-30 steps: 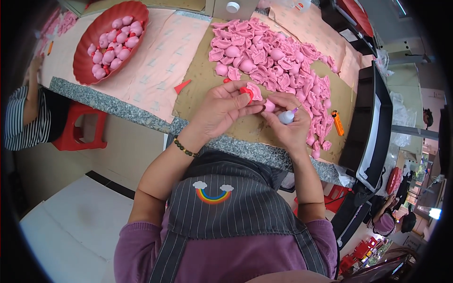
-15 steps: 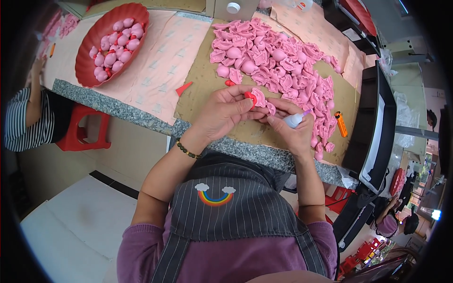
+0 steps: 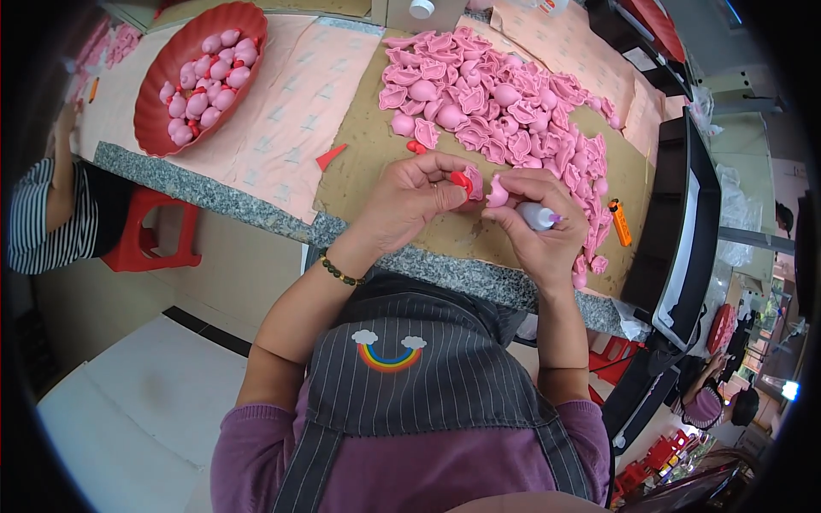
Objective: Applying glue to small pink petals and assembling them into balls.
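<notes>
Between the thumb and fingers of my left hand is a small red piece together with a pink moulded half. My right hand pinches another small pink moulded piece between thumb and forefinger. Tucked in that same hand is a small whitish squeeze bottle with a purple tip. The two pink pieces face each other with a narrow gap between them, above the brown board. Just beyond my left fingers lies a loose red piece.
A heap of pink moulded pieces spreads along the board's far and right sides. An orange lighter lies at the right, beside a black tray. At the left, a red scalloped bowl holds pink figures. Another person's striped sleeve is farther left.
My hands have drawn slightly apart, separating the pink pieces that were close together. The right hand has shifted a little right and turned, with the bottle still in it.
</notes>
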The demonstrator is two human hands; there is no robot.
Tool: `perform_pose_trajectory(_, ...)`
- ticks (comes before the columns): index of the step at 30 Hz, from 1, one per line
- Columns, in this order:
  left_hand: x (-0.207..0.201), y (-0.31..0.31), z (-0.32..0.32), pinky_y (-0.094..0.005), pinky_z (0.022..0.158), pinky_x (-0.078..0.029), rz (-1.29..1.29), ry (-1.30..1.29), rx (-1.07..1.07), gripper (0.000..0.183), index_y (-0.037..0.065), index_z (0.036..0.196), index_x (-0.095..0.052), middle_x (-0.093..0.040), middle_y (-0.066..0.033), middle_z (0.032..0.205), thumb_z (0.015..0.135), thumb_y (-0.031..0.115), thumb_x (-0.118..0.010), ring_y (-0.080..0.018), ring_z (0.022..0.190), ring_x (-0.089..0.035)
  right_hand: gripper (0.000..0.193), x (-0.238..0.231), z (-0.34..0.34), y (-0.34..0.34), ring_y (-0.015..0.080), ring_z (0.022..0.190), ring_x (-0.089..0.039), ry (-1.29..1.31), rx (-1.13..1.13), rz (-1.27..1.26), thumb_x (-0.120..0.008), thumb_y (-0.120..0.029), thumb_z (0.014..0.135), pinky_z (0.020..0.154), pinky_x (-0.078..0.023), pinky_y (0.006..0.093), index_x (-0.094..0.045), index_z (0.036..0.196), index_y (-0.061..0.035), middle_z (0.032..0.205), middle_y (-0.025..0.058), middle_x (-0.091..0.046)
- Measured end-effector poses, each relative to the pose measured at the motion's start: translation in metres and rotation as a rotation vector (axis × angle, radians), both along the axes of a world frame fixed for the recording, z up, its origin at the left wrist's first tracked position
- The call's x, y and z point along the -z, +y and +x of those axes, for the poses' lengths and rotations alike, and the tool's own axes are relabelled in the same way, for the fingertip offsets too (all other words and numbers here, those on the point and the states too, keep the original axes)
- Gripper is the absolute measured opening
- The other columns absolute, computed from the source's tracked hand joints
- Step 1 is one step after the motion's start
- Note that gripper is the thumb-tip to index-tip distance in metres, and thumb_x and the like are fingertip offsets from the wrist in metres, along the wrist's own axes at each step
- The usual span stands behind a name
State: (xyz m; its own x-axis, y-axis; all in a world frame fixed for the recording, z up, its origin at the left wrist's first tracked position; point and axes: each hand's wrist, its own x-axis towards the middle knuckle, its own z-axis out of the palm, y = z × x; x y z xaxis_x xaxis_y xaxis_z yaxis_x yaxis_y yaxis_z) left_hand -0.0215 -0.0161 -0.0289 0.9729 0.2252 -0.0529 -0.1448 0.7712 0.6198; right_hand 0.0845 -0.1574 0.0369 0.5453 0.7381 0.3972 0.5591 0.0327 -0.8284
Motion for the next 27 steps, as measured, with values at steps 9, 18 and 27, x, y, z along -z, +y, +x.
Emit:
perform_pose_trajectory(9, -0.0048, 0.0, -0.0012, -0.0254, 0.082, -0.048, 0.032, 0.009, 0.022, 0.028, -0.003, 0.106, -0.055, -0.061, -0.0092, 0.099, 0.079, -0.002, -0.061, -0.0131, 0.091, -0.058, 0.029, -0.0023, -0.0052, 0.0041, 0.0208, 0.086, -0.061, -0.029, 0.013, -0.012, -0.073, 0.006, 0.062, 0.074, -0.048, 0.0282, -0.064, 0.089, 0.0027, 0.09, 0.0127, -0.064)
perform_pose_trajectory(18, -0.0047, -0.0016, -0.001, -0.0259, 0.081, -0.048, 0.037, 0.007, -0.007, 0.028, -0.003, 0.107, -0.055, -0.061, -0.009, 0.099, 0.079, -0.001, -0.061, -0.0131, 0.09, -0.058, 0.028, 0.0013, -0.0077, 0.0057, 0.022, 0.088, -0.061, -0.009, 0.03, -0.006, -0.072, 0.007, 0.063, 0.077, -0.048, 0.0291, -0.064, 0.089, 0.0027, 0.09, 0.0132, -0.064)
perform_pose_trajectory(27, -0.0017, -0.0027, 0.0001, -0.0249, 0.08, -0.049, 0.051, 0.034, -0.01, 0.029, -0.004, 0.106, -0.055, -0.061, -0.0096, 0.096, 0.078, -0.003, -0.062, -0.013, 0.088, -0.059, 0.026, 0.0037, -0.0083, 0.006, 0.022, 0.086, -0.061, -0.086, 0.027, -0.021, -0.069, 0.008, 0.065, 0.077, -0.048, 0.0296, -0.064, 0.09, 0.0028, 0.09, 0.0136, -0.064)
